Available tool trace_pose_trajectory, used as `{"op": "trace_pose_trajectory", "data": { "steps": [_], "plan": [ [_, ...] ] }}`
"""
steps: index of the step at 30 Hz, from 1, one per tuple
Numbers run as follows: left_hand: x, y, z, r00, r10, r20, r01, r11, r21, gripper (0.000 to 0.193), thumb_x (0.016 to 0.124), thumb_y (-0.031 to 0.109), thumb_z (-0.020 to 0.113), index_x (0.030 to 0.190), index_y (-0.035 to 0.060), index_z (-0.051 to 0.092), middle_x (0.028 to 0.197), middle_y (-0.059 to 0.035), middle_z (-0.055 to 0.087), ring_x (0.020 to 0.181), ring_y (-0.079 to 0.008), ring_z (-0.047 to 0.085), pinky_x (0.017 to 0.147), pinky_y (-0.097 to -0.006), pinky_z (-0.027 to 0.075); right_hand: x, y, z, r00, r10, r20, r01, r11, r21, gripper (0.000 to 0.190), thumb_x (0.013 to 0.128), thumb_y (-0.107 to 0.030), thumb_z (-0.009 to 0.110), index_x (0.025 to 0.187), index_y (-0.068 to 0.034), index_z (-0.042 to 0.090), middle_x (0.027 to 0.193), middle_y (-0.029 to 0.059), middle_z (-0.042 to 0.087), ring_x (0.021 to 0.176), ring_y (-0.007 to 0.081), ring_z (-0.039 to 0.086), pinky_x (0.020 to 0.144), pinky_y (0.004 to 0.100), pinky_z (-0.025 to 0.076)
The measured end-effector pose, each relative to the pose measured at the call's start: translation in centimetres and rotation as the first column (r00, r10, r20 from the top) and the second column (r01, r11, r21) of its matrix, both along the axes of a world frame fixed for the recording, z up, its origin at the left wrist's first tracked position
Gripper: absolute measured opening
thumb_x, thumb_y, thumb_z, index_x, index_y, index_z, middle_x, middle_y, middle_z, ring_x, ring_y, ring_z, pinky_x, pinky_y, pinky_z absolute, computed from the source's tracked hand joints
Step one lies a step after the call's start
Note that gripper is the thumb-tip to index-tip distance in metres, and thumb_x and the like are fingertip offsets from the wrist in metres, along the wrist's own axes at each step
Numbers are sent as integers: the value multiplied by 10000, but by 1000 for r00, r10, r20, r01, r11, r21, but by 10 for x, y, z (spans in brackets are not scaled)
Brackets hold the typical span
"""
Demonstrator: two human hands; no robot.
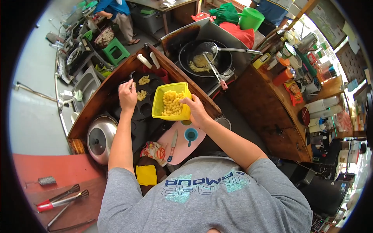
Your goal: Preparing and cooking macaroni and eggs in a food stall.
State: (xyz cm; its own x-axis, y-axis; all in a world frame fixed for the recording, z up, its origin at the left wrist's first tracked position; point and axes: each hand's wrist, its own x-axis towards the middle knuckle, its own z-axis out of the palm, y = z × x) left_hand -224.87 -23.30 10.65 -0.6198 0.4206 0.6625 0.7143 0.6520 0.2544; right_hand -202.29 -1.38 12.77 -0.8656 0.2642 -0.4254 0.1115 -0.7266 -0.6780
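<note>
My right hand (196, 110) grips the right side of a yellow plastic container (157, 100) of elbow macaroni (173, 102), tilted towards me. My left hand (127, 93) is over the far left part of a dark pan with round hollows (145, 110); pale macaroni shows at its fingertips, partly hidden by the fingers. Two hollows beside it hold macaroni portions (144, 80) (141, 95). Below the container, a pink cutting board (182, 145) bears a knife (173, 145) and a small blue cup with a handle (191, 134).
A wok (205, 74) with food and two strainers (209, 48) (216, 72) stands beyond the wooden partition (186, 78). A lidded metal pot (102, 139) is at left. Two white-handled utensils (148, 60) stand in a red holder. People (115, 11) (272, 11) are in the background.
</note>
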Motion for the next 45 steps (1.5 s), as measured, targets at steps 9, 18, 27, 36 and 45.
{"op": "trace_pose_trajectory", "data": {
  "steps": [9,18,27,36,45],
  "plan": [
    [154,-13,103,886,-372,275,309,918,247,146,906,29,668,1040,-11,709,979,-130,715,868,-238,673,795,-332,534,4,10,12,978,185,-101,-191,980,-53,655,830,-117,666,1390,7,350,1221,152,516,1135,279,599,938,439,555],
    [203,-10,99,904,-413,112,426,895,-135,217,815,34,705,1029,1,692,924,-116,667,903,-292,605,846,-402,488,10,-3,-3,957,267,-114,-261,963,64,880,816,-97,678,1530,54,185,1322,208,486,1194,274,570,932,405,544],
    [239,13,63,807,-163,568,-180,848,499,184,909,103,643,876,-51,738,740,-140,714,646,-196,678,602,-292,504,19,-32,-14,980,198,-7,-188,939,289,988,784,-167,749,1544,59,159,1387,231,452,1243,285,527,1024,370,462],
    [182,-8,70,675,-207,708,-408,695,592,194,917,106,629,878,-38,753,685,-30,678,599,-67,580,566,-212,420,9,-32,-13,977,197,-85,-192,979,62,1008,821,-147,735,1561,42,78,1406,225,427,1238,286,533,1022,403,478],
    [137,-35,71,648,-250,719,-465,619,633,169,923,82,631,886,-14,765,711,-32,684,618,-64,565,591,-206,408,-20,-45,-4,998,60,-21,-61,998,-33,976,792,-143,753,1538,40,151,1343,195,483,1190,279,557,973,425,507]
  ]
}}
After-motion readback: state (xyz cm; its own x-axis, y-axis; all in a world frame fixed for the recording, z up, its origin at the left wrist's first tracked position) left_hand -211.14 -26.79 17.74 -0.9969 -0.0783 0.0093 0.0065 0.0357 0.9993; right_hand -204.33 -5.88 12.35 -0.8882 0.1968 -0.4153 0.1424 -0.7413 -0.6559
